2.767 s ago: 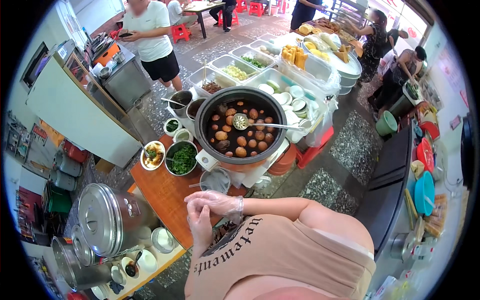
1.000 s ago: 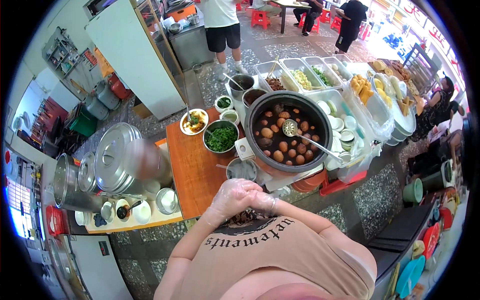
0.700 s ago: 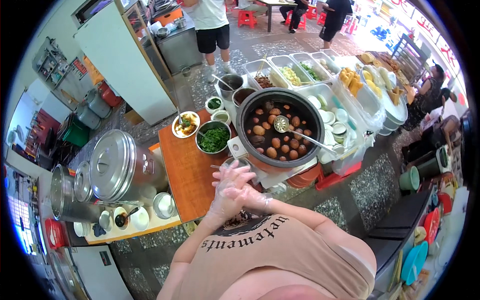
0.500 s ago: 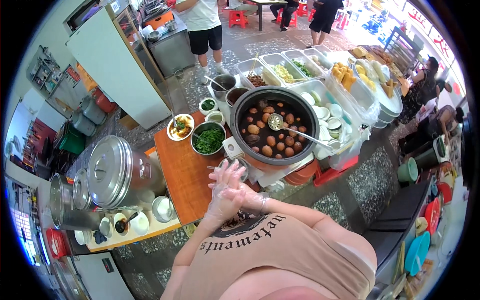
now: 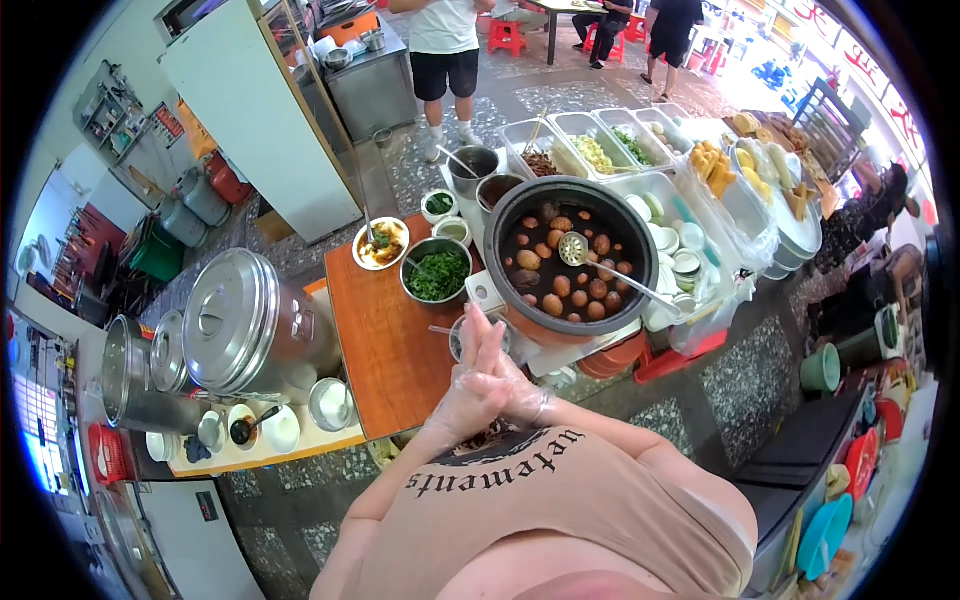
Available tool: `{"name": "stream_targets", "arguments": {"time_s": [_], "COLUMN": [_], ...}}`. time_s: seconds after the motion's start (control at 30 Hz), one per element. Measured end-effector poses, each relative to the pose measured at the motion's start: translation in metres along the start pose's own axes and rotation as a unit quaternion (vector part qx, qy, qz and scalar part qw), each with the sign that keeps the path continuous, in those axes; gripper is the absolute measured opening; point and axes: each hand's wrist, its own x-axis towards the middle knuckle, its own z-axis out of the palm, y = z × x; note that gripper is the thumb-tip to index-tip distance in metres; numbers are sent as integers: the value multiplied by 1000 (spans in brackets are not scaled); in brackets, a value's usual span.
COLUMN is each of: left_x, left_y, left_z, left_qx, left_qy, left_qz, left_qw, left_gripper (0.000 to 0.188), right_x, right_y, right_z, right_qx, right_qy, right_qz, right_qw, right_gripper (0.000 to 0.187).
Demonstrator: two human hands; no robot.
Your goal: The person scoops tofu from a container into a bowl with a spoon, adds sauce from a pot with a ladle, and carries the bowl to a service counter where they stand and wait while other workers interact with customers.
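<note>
My left hand and my right hand meet in front of my chest, both in thin clear plastic gloves. The palms lie against each other, with fingers stretched upward and thumbs crossing; no object shows between them. Just beyond the fingertips, partly covered by them, is a small bowl at the edge of the orange-brown table. Farther off stand a steel bowl of chopped greens and a white bowl of food in reddish sauce. Right of these, a big dark pot holds brown eggs in dark liquid, a slotted ladle resting across it.
Large lidded steel pots stand at the left beside small bowls. White dishes fill a clear tub right of the dark pot. Food containers line the counter's far side. A person in a white shirt stands beyond.
My gloved hands have slid against each other, and the fingers now point more upward together. The whole scene has shifted slightly rightward in view.
</note>
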Motion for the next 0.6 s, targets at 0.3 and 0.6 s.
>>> {"name": "stream_targets", "arguments": {"time_s": [0.3, 0.6], "left_x": [-2, 6], "left_y": [2, -6], "left_z": [-6, 5], "left_qx": [-22, -59], "left_qy": [-25, 49], "left_qz": [14, 39], "left_qw": [999, 996], "left_gripper": [56, 30], "right_x": [9, 9], "right_y": [7, 20], "right_z": [-17, -26], "right_qx": [-204, -214], "right_qy": [-86, -128], "right_qz": [-70, 28], "right_qw": [973, 968], "right_gripper": [62, 29]}}
